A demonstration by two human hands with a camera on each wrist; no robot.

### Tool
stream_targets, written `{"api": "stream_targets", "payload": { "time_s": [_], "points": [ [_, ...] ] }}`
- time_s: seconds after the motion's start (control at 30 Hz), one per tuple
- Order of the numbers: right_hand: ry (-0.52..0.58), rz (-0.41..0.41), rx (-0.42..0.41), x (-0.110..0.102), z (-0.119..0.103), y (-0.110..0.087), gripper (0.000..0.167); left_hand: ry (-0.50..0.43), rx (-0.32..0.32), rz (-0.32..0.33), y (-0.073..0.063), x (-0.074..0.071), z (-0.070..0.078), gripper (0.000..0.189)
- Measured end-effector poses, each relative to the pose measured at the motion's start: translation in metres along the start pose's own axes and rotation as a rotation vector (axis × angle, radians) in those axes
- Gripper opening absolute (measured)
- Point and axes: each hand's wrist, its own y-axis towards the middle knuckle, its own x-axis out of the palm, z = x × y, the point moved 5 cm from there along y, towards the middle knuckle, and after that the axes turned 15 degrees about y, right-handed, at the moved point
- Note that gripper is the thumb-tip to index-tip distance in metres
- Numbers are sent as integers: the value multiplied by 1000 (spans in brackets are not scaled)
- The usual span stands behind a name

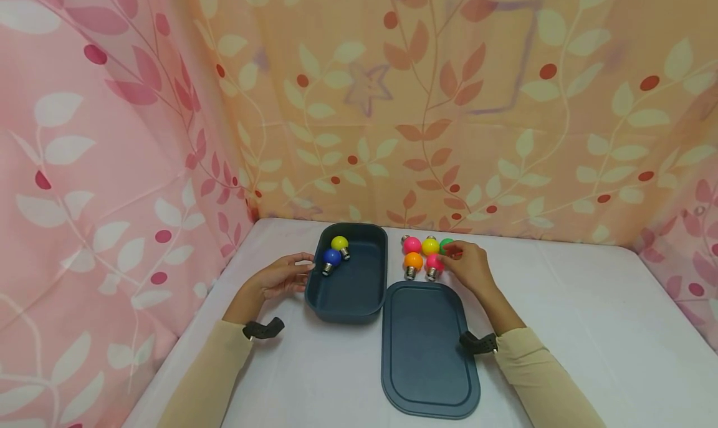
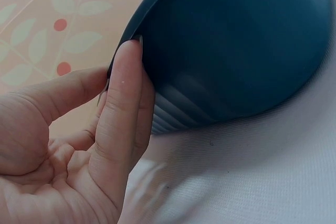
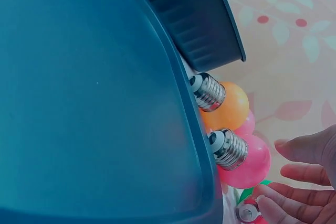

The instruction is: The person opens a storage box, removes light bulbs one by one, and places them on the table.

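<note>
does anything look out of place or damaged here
The purple star outline and purple partial rectangle on the orange leaf-printed fabric backdrop stand out: they look like scribbles and don't match its print. I see no damage to the coloured round light bulbs or the dark blue-grey rectangular plastic box.

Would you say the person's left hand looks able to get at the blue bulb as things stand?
Probably yes: the left hand is right beside the box, the blue bulb lies near that side, and the lid is off; only the box's wall stands between.
</note>
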Motion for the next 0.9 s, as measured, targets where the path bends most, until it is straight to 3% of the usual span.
{"api": "stream_targets", "payload": {
  "time_s": [0.27, 0.57, 0.9],
  "points": [
    [-9, 2, -16, -1, 2, 0, 40, -5, -3, -7, -1, 0, 1, 23],
    [35, -59, 6, 7, 3, -2, 35, 17, -3, 8, 0, 1, 1, 23],
    [28, -41, -30, 11, 1, -4, 23, 22, -2, 6, 1, 0, 0, 23]
  ]
}}
